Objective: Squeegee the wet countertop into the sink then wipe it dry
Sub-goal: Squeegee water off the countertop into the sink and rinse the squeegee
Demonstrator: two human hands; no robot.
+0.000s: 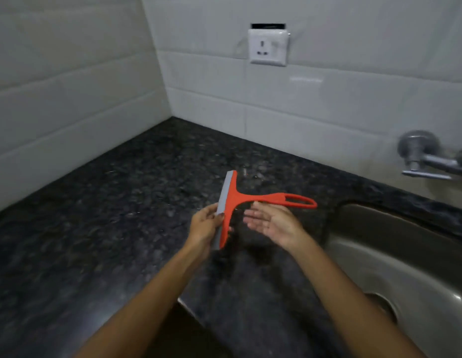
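Observation:
An orange squeegee (pixel 240 198) with a grey rubber blade hangs above the dark speckled granite countertop (pixel 108 215). My left hand (pixel 205 227) grips the blade's near end, thumb on the orange frame. Just under the looped handle, which points right toward the sink, my right hand (pixel 272 222) is open, palm up, fingers spread. The steel sink (pixel 405 254) is set into the counter at the right. A few small water glints show on the stone.
White tiled walls meet in a corner behind the counter. A white wall socket (pixel 268 47) sits on the back wall. A chrome tap (pixel 426 158) projects from the wall above the sink. The sink drain (pixel 382 306) lies at lower right. The counter's front edge runs near my forearms.

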